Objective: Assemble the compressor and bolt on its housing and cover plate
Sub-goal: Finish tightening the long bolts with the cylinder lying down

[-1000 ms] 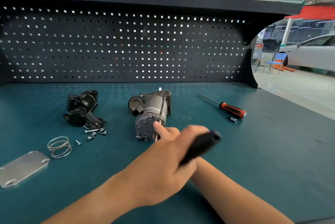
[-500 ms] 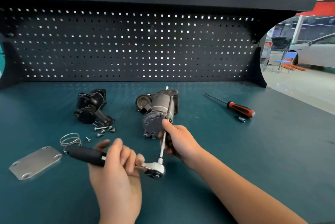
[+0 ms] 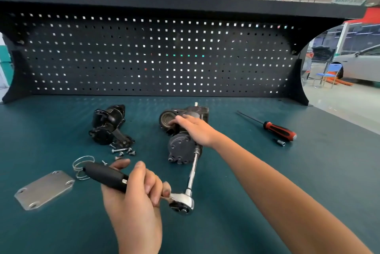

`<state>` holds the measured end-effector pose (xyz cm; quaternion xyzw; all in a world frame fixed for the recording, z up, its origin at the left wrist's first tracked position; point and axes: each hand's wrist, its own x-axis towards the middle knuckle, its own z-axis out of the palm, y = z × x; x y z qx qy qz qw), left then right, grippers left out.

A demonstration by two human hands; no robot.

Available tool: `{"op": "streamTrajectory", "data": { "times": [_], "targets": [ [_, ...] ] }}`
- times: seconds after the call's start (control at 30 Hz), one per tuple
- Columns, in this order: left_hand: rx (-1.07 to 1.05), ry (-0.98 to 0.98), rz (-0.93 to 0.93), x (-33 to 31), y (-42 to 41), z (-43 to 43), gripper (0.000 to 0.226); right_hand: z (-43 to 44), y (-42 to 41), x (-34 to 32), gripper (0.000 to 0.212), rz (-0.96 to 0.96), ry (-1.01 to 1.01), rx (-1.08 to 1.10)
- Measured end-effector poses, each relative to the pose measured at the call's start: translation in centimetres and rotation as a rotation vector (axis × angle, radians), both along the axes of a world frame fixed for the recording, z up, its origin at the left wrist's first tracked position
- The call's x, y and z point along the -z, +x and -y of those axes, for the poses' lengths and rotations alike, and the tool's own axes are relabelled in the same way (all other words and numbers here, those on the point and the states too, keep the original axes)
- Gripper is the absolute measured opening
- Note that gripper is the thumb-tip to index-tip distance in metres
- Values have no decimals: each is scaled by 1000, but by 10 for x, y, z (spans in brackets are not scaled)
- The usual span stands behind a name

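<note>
The left hand (image 3: 131, 190) grips the ratchet (image 3: 182, 204), the right hand (image 3: 193, 128) lies open on the compressor (image 3: 180, 146) mid-desk (image 3: 277, 181), so a swing off-axis may slip the long extension (image 3: 193, 171) off its bolt

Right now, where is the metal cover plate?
Head view: the cover plate lies flat on the bench at near left, beside the wire spring, left of the ratchet handle.

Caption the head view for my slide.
Left hand grips a long ratchet set against the compressor; right hand rests on top.
</note>
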<state>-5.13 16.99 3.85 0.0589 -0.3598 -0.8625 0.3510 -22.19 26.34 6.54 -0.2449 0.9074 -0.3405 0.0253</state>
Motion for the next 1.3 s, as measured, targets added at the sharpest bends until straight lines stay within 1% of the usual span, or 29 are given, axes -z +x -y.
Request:
{"op": "streamTrajectory", "data": {
  "times": [0.07, 0.13, 0.3, 0.4, 0.47, 0.53, 0.57, 0.6, 0.67, 0.7, 0.73, 0.8, 0.87, 0.93, 1.0, 1.07, 1.1, 1.13, 1.17, 1.23, 1.3],
  "targets": [
    [3, -47, -17, -1, -1, 2, 31, 2, -4, 4, 53, 15, -36, 8],
    [23, -120, -46, -4, -1, 3, 31, 1, -5, 3, 48, 12, -30, 19],
    [97, -397, -153, -17, -1, 2, 17, -3, -8, 0, 39, 18, 15, -39],
    [197, -566, -214, -24, 0, 0, 21, -3, -14, -3, 38, -4, 44, -48],
    [255, -707, -237, -26, 0, -1, 25, -2, -14, -5, 34, 14, 83, -64],
    [283, -900, -261, -28, -1, -3, 19, -1, -14, -8, 21, 31, 122, -82],
    [295, -1005, -262, -30, -2, -4, 19, -2, -15, -9, 18, 25, 125, -92],
    [317, -1109, -268, -31, -3, -5, 20, -3, -17, -9, 22, 12, 115, -99],
    [367, -1283, -295, -33, -4, -7, 23, -3, -19, -9, 38, 6, 109, -97],
    [374, -1308, -304, -35, -4, -7, 23, -3, -20, -10, 42, 13, 107, -98],
    [367, -1269, -306, -37, -5, -6, 22, 0, -19, -10, 45, 37, 106, -109],
    [310, -1061, -281, -38, -6, 2, 21, 4, -16, -11, 58, 79, 78, -141],
    [250, -755, -229, -35, -7, 13, 20, 5, -14, -10, 61, 93, 58, -120],
    [205, -442, -144, -29, -6, 22, 20, 4, -14, -9, 57, 108, 32, -93],
    [202, -150, -62, -20, -7, 27, 25, 2, -13, -8, 61, 125, 0, -73],
    [238, 73, -42, -11, -5, 28, 30, 3, -11, -7, 67, 129, -22, -59],
    [244, 130, -33, -8, -5, 27, 31, 3, -11, -8, 69, 127, -34, -58],
    [234, 145, -16, -7, -4, 24, 31, 4, -10, -8, 71, 122, -47, -55],
    [203, 118, -2, -6, -4, 21, 30, 4, -9, -8, 74, 116, -62, -51],
    [108, -20, -28, -11, -5, 15, 24, 5, -9, -7, 76, 105, -85, -42],
    [59, -160, -81, -21, -6, 12, 21, 5, -9, -6, 73, 97, -82, -41]
  ]
}}
